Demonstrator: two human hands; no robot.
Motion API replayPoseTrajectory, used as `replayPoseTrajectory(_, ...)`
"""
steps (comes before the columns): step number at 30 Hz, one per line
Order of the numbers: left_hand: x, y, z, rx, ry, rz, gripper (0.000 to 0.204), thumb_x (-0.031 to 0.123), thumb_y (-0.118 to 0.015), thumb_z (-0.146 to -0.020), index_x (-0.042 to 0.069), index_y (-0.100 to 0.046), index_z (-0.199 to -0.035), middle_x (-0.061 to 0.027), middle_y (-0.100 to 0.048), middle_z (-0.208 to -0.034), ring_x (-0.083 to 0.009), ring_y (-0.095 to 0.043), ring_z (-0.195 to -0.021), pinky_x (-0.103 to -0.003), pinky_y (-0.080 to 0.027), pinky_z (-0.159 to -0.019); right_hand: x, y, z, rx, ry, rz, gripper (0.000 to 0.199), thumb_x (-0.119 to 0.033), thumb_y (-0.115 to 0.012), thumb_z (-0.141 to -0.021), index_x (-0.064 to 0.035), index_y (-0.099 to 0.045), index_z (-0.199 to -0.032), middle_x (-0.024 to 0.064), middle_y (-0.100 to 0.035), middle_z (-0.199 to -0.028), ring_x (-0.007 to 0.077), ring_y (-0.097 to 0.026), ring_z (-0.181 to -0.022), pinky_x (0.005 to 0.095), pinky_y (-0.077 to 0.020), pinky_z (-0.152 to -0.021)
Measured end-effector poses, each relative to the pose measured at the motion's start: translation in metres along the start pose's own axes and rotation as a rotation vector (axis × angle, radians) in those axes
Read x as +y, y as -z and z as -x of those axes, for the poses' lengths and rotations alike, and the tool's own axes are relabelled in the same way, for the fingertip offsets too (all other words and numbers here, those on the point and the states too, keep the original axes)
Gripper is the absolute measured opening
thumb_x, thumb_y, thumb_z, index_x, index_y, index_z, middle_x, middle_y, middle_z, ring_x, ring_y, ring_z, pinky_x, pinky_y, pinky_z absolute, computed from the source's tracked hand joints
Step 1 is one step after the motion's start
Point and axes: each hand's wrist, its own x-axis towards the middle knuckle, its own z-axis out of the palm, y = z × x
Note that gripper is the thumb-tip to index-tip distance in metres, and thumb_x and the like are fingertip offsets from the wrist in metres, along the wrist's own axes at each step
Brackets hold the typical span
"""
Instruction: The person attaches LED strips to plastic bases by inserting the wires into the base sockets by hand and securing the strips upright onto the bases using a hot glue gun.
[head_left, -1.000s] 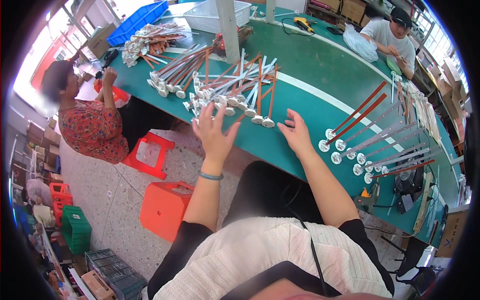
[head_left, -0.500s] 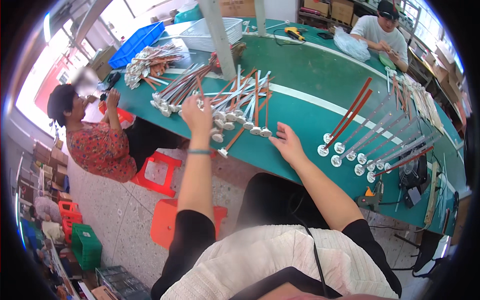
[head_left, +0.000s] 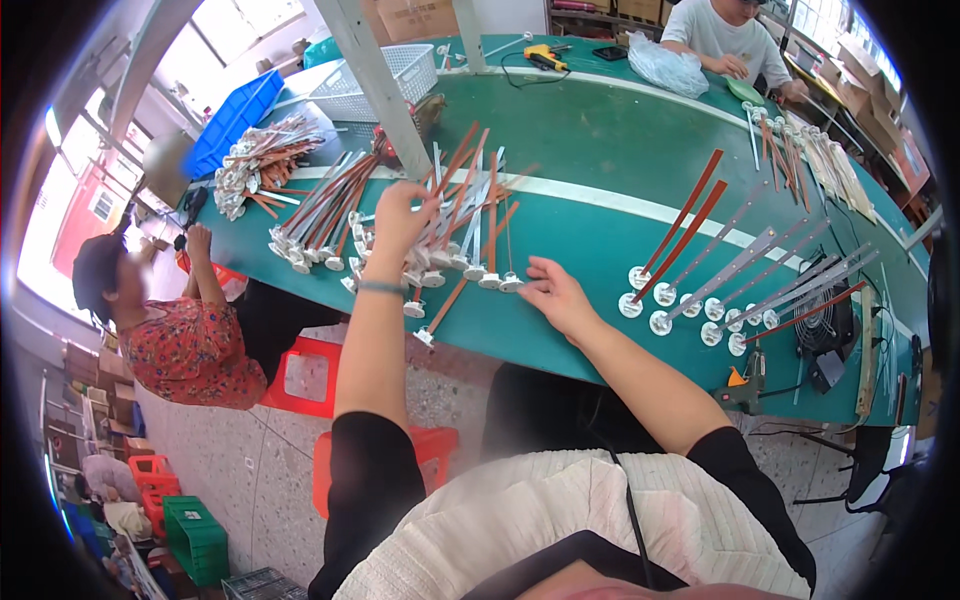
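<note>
Strips (head_left: 491, 215) on round white bases (head_left: 630, 304): one batch (head_left: 683, 240) stands upright on the right of the surface (head_left: 560, 235), so that part looks done. Loose pile (head_left: 432, 278) at left, tangled, looks like what's left. Left hand (head_left: 400, 225) is at the pile, strips right beside its curled fingers; can't tell if they grip one. Right hand (head_left: 558, 298): fingers parted, apparently empty, just beside the pile's rightmost base; contact unclear.

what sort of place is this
Most likely a small hand-assembly workshop: a long green worktable holds many strips with white round bases, and a yellow, gun-shaped corded tool lies toward its far side.
</note>
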Motion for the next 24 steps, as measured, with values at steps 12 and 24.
replayPoseTrajectory(12, -0.034, -0.028, -0.022, -0.615, 0.336, -0.490, 0.073, 0.068, -0.052, -0.085, 0.000, -0.068, -0.107, -0.0254, -0.067, -0.106, -0.0423, -0.063, -0.103, -0.049, -0.050, -0.088, 0.005, -0.021, -0.047, 0.019, 0.055, -0.050, 0.072, -0.021, -0.079, -0.075, 0.0025, -0.047, -0.135, 0.0236, -0.059, -0.123, 0.0310, -0.063, -0.105, 0.0382, -0.0525, -0.089)
replayPoseTrajectory(24, 0.123, 0.027, 0.063, -0.024, -0.053, 0.163, 0.025, 0.016, -0.064, -0.092, -0.002, -0.065, -0.110, -0.0133, -0.067, -0.109, -0.0233, -0.061, -0.103, -0.034, -0.046, -0.092, -0.062, 0.123, 0.237, 0.094, 0.493, 0.518, 0.026, -0.009, -0.072, -0.083, -0.0058, -0.067, -0.108, 0.0115, -0.067, -0.102, 0.0286, -0.065, -0.094, 0.0385, -0.0531, -0.081)
